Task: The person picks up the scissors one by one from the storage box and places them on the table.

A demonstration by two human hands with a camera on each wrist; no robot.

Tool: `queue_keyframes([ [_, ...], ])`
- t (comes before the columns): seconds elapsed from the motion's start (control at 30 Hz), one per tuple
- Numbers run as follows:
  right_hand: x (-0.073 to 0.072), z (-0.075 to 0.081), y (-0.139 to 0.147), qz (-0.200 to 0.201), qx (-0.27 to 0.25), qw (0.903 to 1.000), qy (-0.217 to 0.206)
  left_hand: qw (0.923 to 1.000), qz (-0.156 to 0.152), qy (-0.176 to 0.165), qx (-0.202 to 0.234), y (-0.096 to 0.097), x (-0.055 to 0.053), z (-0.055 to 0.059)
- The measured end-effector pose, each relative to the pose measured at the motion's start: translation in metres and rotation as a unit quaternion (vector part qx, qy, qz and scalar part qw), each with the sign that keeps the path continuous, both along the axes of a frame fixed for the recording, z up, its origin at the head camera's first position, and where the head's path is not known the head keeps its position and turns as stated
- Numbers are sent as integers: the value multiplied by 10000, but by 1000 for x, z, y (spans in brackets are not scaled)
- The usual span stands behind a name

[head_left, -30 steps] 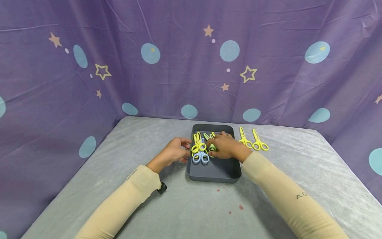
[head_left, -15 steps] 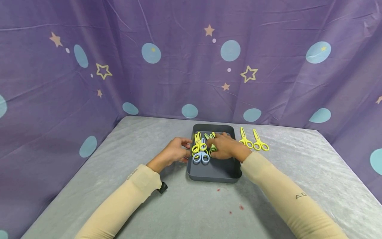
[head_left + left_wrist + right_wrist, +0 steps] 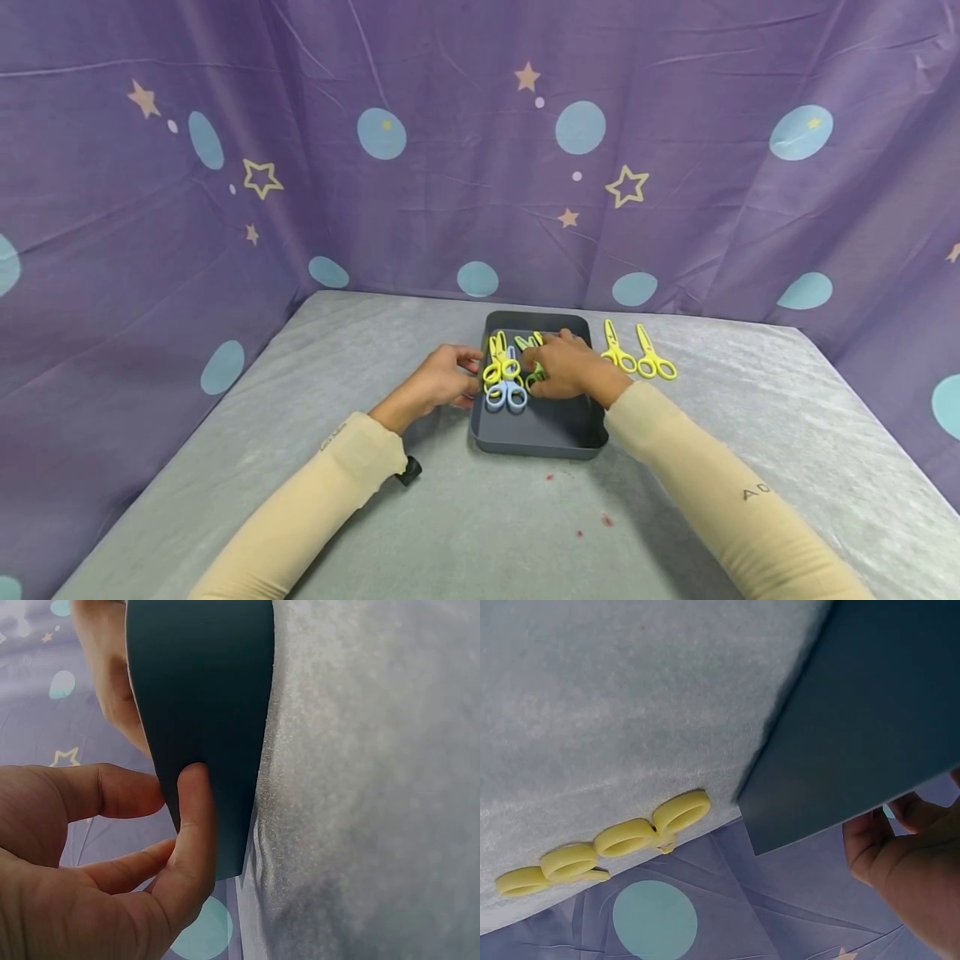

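Observation:
In the head view my left hand (image 3: 442, 379) is at the left side of the dark grey tray (image 3: 536, 448). The left wrist view shows one finger flat on its outer wall and other fingertips meeting its rim. My right hand (image 3: 562, 365) reaches into the tray from the right and appears to pinch green scissors (image 3: 533, 382), largely hidden beneath its curled fingers. Left of these, inside the tray, yellow scissors (image 3: 501, 358) lie overlapping light blue scissors (image 3: 506, 397). Green blades and a yellow tip poke out beyond the right fingers.
Two yellow scissors, one nearer the tray (image 3: 615, 348) and one farther right (image 3: 654, 358), lie on the grey cloth-covered table (image 3: 375, 325) with blades pointing away. A purple patterned curtain (image 3: 450, 208) hangs behind and at the left. Small red marks spot the cloth in front.
The green scissors under my right hand have shifted and turned slightly, with the right fingers moving a little. My left hand keeps its place against the tray.

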State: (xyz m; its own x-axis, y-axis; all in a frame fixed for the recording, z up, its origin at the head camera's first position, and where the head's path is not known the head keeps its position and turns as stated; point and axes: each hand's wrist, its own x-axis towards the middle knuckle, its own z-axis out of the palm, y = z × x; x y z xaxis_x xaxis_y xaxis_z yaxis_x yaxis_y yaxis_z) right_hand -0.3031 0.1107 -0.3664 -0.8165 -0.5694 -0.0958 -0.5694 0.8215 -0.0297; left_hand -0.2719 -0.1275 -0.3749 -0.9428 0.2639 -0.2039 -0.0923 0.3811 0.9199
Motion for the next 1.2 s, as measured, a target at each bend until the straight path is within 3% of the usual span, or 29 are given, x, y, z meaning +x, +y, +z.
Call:
queue_keyframes([
  [0.87, 5, 2, -1, -224, -71, 9992, 311, 10000, 3, -29, -18, 0, -1, -1],
  [1.2, 5, 4, 3, -162, -476, 9972, 549, 10000, 29, 5, -16, -1, -1, -1],
])
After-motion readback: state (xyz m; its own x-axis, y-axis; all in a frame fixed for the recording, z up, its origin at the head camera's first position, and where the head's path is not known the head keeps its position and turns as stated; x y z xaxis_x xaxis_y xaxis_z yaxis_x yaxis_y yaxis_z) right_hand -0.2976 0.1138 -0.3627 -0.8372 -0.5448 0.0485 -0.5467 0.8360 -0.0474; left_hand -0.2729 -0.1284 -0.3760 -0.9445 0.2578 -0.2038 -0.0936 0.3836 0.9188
